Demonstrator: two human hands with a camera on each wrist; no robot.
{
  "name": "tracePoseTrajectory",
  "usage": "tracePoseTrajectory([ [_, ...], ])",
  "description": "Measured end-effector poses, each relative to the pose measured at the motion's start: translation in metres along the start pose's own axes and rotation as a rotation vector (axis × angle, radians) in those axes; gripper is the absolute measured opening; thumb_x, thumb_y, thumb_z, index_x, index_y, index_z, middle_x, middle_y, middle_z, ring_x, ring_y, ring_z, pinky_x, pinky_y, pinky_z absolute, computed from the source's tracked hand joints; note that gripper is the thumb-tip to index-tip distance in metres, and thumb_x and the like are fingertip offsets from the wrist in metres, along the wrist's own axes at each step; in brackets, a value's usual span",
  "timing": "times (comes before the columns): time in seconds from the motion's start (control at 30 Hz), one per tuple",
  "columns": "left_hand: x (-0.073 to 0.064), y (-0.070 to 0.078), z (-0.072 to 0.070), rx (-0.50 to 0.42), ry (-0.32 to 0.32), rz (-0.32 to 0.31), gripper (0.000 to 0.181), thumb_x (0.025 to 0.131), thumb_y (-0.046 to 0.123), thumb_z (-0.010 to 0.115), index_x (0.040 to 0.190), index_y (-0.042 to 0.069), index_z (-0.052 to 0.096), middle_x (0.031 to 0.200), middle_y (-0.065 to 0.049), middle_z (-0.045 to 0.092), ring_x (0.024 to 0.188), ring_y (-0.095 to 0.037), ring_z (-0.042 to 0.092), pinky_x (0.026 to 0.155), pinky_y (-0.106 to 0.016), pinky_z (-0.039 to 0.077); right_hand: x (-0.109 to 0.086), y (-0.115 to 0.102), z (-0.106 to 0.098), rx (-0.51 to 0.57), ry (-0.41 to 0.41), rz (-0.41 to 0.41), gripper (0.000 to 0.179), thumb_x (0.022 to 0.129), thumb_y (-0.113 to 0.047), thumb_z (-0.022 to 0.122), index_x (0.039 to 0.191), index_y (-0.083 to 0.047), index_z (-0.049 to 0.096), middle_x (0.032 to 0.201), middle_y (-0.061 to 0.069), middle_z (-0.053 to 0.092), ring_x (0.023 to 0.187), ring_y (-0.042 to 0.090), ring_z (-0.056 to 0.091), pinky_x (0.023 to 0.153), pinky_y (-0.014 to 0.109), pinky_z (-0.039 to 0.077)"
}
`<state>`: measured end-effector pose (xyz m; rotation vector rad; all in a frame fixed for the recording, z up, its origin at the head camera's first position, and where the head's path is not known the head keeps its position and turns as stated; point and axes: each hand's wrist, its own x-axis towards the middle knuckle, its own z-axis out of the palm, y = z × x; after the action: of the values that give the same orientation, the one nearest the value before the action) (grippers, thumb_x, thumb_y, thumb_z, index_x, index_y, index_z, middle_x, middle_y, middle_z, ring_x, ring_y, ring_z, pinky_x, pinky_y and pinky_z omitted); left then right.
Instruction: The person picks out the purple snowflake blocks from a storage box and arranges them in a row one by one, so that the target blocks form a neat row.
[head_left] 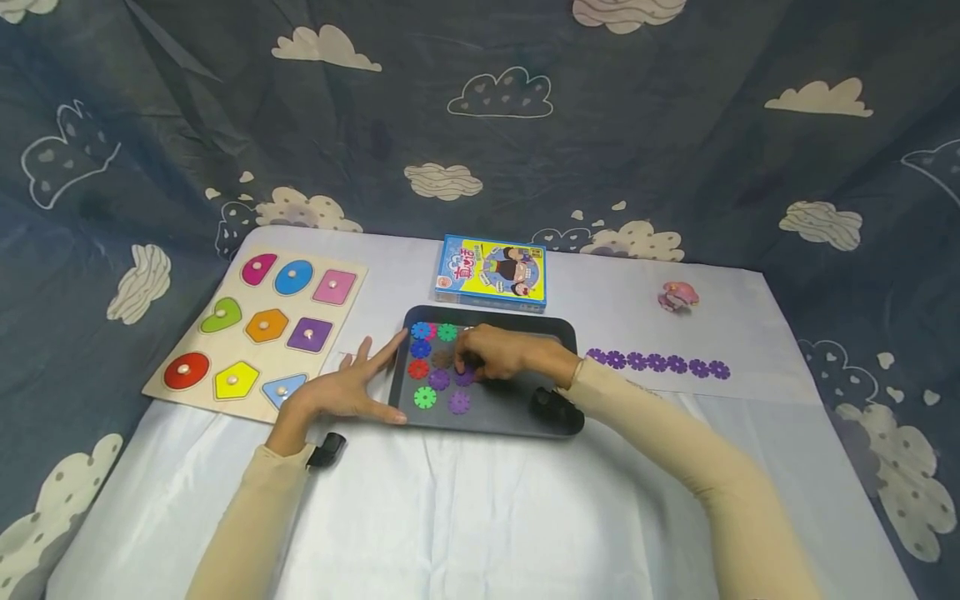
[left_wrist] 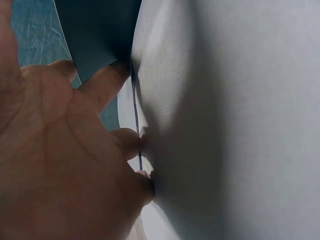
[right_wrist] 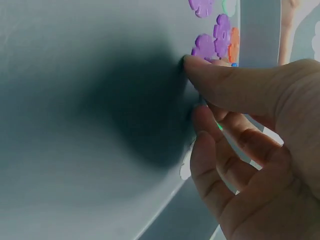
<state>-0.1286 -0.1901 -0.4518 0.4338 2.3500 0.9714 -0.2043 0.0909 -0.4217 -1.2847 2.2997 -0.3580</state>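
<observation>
A dark tray (head_left: 517, 417) holds several flower-shaped plastic discs in blue, red, green, brown and purple, grouped at its left side. My left hand (head_left: 337, 393) spreads along the tray's left end, with a finger at the back corner and the thumb at the front corner. Over the discs, my right hand (head_left: 495, 352) reaches down with curled fingers and pinches at a purple flower disc (head_left: 465, 377). In the right wrist view, the thumb tip lies right at the edge of that purple disc (right_wrist: 202, 47); the index fingertip is partly hidden behind the thumb.
Right of the tray runs a row of purple flower discs (head_left: 656, 362). A wooden shape puzzle board (head_left: 281, 354) lies at the left. Behind the tray is a blue and yellow box (head_left: 491, 273), and a small pink toy (head_left: 678, 296) sits at the back right.
</observation>
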Motion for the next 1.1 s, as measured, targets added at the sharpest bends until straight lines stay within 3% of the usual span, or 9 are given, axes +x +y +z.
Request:
tracePoseTrajectory([
  [0.3,0.000,0.001,-0.001,-0.003,0.001,-0.003,0.128,0.070,0.058,0.086,0.157,0.048,-0.006,0.166,-0.022,-0.014,0.150,-0.048,-0.020,0.117,-0.070,-0.012,0.004,-0.002,-0.001,0.016,0.000,0.006,0.017,0.083,-0.009,0.081,0.095,-0.010,0.069,0.099,0.000,0.066,0.086,0.013,0.055,0.076,0.024,0.049],
  [0.73,-0.001,0.002,-0.001,0.005,-0.002,-0.017,0.128,0.070,0.058,0.085,0.157,0.048,-0.007,0.165,-0.024,-0.015,0.149,-0.050,-0.019,0.116,-0.072,-0.011,0.007,-0.003,0.001,0.038,-0.063,0.018,0.016,0.081,0.002,0.076,0.087,-0.011,0.069,0.092,0.000,0.066,0.085,0.011,0.058,0.078,0.022,0.050],
  [1.1,0.000,0.003,0.000,-0.010,-0.002,-0.018,0.128,0.070,0.055,0.087,0.158,0.048,-0.006,0.166,-0.022,-0.014,0.151,-0.045,-0.021,0.116,-0.071,-0.011,0.001,0.008,-0.002,0.112,-0.036,0.007,0.013,0.084,-0.002,0.078,0.087,-0.013,0.072,0.089,-0.004,0.069,0.083,0.006,0.061,0.078,0.020,0.053],
])
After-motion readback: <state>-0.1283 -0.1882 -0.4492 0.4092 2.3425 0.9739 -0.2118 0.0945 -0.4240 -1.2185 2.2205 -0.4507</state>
